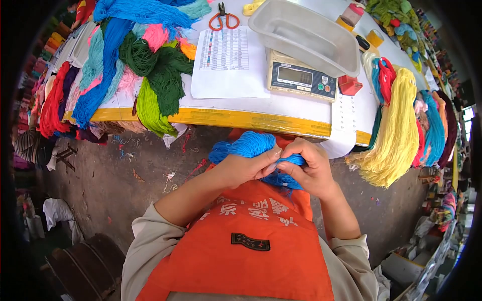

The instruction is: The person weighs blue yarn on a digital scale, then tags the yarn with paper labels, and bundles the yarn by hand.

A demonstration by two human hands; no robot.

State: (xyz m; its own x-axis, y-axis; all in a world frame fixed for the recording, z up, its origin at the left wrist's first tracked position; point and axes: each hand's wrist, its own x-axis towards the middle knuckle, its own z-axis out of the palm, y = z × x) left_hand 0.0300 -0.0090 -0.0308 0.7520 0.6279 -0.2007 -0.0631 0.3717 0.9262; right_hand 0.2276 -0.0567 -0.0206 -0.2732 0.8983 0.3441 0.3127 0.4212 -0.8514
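I am holding the blue hank (251, 143) over my orange apron (221, 268), just short of the counter (226, 118), presumably so my body is backing its loose strands. My left hand (247, 168) is gripping the bundle while my right hand (313, 165) is pinching strands beside it, likely for finer control. The printed sheet (228, 83) is lying flat beside the scale (301, 78), probably for easy reading.
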